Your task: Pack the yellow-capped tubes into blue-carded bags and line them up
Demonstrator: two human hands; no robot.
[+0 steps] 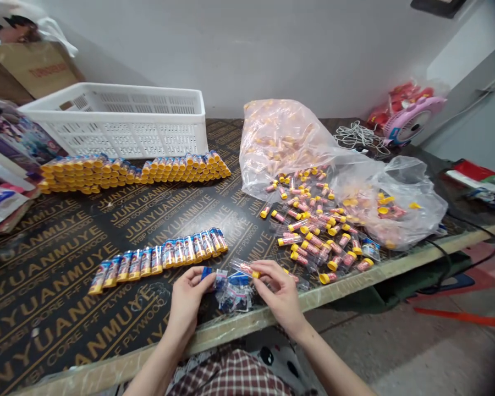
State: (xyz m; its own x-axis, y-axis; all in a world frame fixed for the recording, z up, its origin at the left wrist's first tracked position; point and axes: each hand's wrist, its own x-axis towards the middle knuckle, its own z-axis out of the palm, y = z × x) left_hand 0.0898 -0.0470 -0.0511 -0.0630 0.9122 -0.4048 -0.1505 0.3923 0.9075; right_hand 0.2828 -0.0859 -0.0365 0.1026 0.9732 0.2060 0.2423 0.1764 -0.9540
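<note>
My left hand (191,294) pinches a small blue printed sleeve (215,279) above the table's front edge. Between the thumb and fingers of my right hand (278,290) is a clear tube with a yellow cap (246,269), its clear end pointing left toward the sleeve. Tube and sleeve are close, but I cannot tell whether they touch. Beneath them lies a small pile of loose clear and blue sleeves (234,298). Left of my hands a row of blue-wrapped tubes with yellow caps (157,259) lies side by side. A heap of unwrapped yellow-capped tubes (313,236) spreads to the right.
Stacked wrapped tubes (136,171) lie before a white plastic basket (140,132). Large clear bags (280,143) of tubes stand behind the heap. A pink fan (414,124) and a white cord (361,136) are at the back right. The table's front edge (338,291) runs close by my wrists.
</note>
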